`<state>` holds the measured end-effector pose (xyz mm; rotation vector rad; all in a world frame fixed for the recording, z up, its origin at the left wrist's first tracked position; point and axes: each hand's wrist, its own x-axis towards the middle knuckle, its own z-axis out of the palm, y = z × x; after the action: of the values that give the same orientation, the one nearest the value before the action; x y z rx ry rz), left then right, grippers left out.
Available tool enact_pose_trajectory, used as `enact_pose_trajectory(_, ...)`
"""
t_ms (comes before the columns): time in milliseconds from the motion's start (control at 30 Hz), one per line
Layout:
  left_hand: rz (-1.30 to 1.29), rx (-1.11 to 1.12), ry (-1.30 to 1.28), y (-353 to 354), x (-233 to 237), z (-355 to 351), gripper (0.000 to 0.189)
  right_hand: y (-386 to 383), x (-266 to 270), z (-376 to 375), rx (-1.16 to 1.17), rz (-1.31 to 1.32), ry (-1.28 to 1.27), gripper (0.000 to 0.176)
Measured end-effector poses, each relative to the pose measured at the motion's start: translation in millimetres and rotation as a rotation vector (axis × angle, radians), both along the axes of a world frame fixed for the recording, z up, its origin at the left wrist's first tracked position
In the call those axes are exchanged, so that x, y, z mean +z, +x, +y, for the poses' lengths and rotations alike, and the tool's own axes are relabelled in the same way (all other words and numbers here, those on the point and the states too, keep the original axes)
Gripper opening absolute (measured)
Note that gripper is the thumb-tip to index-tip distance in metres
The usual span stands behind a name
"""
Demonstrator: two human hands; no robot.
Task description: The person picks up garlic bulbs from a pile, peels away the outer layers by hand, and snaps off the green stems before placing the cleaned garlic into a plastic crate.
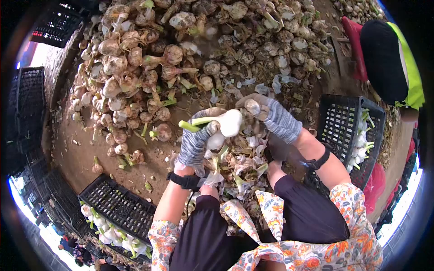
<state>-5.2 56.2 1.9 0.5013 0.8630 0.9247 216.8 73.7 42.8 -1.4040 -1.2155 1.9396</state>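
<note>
My left hand [197, 141], in a grey knitted glove, is closed around a garlic bulb [231, 123]. The bulb is white and smooth, and its green stem sticks out to the left past my thumb. Just to the right of it is my right hand [276, 116], gloved the same way, with its fingers curled in. Whatever those fingers hold, if anything, is hidden. Below both hands, loose garlic skins [242, 165] lie heaped between my legs.
A big pile of unpeeled garlic [131, 58] spreads across the ground ahead. Black crates with white bulbs stand at right [337, 124] and lower left [118, 198]. Stacked crates [27, 99] line the left edge. A person in dark clothing [384, 61] is at upper right.
</note>
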Motion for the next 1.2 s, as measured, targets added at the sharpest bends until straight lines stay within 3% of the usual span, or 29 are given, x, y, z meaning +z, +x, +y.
enact_pose_trajectory(33, -0.002, -0.001, -0.006, -0.9, 1.0, 1.2, 0.043, -4.3, -9.0, -1.5, -0.001, -0.002, -0.006, 0.044)
enact_pose_trajectory(100, 0.317, -0.203, 0.122, -6.5, 8.9, 5.1, 0.041, -10.5, -28.5, -5.5, 0.058, 0.015, 0.244, 0.048)
enact_pose_trajectory(133, 0.359, -0.222, 0.140, -7.6, 15.5, 7.2, 0.037, -10.0, -29.5, -7.9, 0.041, 0.036, 0.143, 0.051)
enact_pose_trajectory(267, 0.382, -0.195, 0.166, -3.9, 24.7, 10.2, 0.030, -14.1, -29.5, -8.7, 0.020, 0.083, 0.148, 0.050)
enact_pose_trajectory(300, 0.382, -0.195, 0.166, -3.8, 22.3, 10.2, 0.030, -16.7, -32.2, -10.8, 0.023, 0.025, 0.112, 0.048)
enact_pose_trajectory(367, 0.643, -0.240, 0.562, -3.6, 15.0, 10.7, 0.030, -17.8, -32.2, -12.3, 0.025, -0.032, 0.075, 0.047)
enact_pose_trajectory(433, 0.655, -0.243, 0.600, -3.0, 16.1, 9.9, 0.029, -16.5, -21.4, -10.7, 0.165, -0.339, 0.218, 0.042)
enact_pose_trajectory(467, 0.630, -0.242, 0.544, -4.1, 15.7, 7.9, 0.028, -12.9, -12.2, -9.0, 0.065, -0.033, 0.015, 0.041)
enact_pose_trajectory(567, 0.618, -0.251, 0.383, -7.4, 20.2, 9.0, 0.026, 7.5, -17.4, -8.6, -0.033, 0.200, -0.120, 0.037)
enact_pose_trajectory(633, 0.715, -0.228, 0.593, -7.2, 21.0, 9.6, 0.026, 5.0, -11.2, -13.0, -0.088, 0.158, -0.194, 0.038)
enact_pose_trajectory(700, 0.725, -0.213, 0.569, -2.3, 23.5, 6.1, 0.027, -5.8, -9.0, -19.9, 0.044, -0.328, 0.236, 0.040)
enact_pose_trajectory(733, 0.774, -0.188, 0.625, -0.9, 21.5, 3.9, 0.027, -12.7, -6.6, -22.7, 0.042, -0.328, 0.237, 0.040)
enact_pose_trajectory(833, 0.835, -0.115, 0.702, 3.1, 26.0, 0.7, 0.031, -30.6, 0.7, -29.5, -0.058, -0.503, 0.598, 0.031)
enact_pose_trajectory(867, 0.893, -0.124, 0.786, 2.4, 27.9, 1.4, 0.032, -29.2, -10.6, -28.3, -0.004, -0.527, 0.668, 0.021)
enact_pose_trajectory(1033, 0.963, -0.128, 0.888, 4.1, 33.3, -4.2, 0.027, -15.5, -3.5, -20.3, 0.067, -0.519, 0.774, 0.015)
enact_pose_trajectory(1100, 0.963, -0.116, 0.874, 3.5, 28.5, -6.4, 0.036, -8.3, -2.1, -18.3, 0.084, -0.514, 0.753, 0.015)
enact_pose_trajectory(1167, 0.910, -0.092, 0.866, 3.0, 28.4, -6.8, 0.036, -4.8, -0.4, -16.8, -0.139, -0.467, 0.552, 0.017)
enact_pose_trajectory(1200, 0.912, -0.090, 0.866, 3.0, 28.0, -7.5, 0.036, -7.2, -3.1, -18.4, -0.194, -0.438, 0.594, 0.021)
